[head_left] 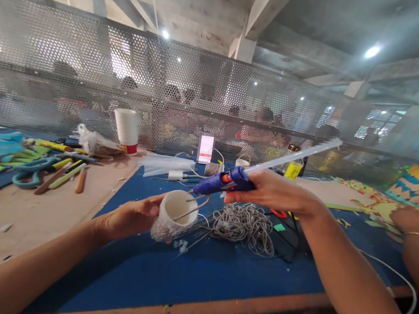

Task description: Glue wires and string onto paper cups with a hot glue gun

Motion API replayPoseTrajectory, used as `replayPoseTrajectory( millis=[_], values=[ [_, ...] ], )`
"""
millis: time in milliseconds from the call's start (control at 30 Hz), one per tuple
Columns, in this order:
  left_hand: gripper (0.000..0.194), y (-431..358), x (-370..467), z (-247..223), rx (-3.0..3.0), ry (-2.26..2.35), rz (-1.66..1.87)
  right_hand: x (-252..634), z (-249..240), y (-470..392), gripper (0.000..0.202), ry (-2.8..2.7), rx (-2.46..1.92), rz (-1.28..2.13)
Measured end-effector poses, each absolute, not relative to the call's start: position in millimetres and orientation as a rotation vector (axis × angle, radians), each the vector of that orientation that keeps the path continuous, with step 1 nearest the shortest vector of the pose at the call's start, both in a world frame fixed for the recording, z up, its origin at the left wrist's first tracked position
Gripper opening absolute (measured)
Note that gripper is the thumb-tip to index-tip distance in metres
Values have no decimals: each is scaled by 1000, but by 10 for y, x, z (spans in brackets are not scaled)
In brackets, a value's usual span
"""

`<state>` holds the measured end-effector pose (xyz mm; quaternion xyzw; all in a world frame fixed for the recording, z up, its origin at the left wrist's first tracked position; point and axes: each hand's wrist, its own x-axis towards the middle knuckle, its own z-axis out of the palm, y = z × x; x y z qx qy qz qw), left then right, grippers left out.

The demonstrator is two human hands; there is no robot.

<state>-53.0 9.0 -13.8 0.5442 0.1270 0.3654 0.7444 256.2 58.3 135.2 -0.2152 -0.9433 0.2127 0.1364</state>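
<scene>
My left hand (138, 213) grips a white paper cup (170, 219) by its left side. The cup tilts toward me, and its outside looks rough and whitish. A thin piece of grey-brown cord (191, 213) reaches over the rim into it. My right hand (263, 189) is closed around a blue hot glue gun (225, 181), whose nozzle points down-left at the cup's far rim; whether they touch I cannot tell. A long translucent glue stick (294, 155) sticks out of the gun's back. Just right of the cup lies a tangled heap of grey cord (244, 228).
Scissors (32, 171) and several tools lie at left, near a stack of paper cups (125, 128). Clear glue sticks (167, 166) lie behind the cup. A perforated metal screen (188, 87) closes off the back. Another person's hands (413, 222) are at far right, beside a white cable (398, 272).
</scene>
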Motion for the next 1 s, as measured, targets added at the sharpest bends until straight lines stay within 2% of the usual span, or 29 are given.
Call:
replayPoseTrajectory(
  millis=[1000],
  values=[
    [65,16,-524,-33,1212,326,773,2419,1515,444,37,-2912,-543,410]
  ],
)
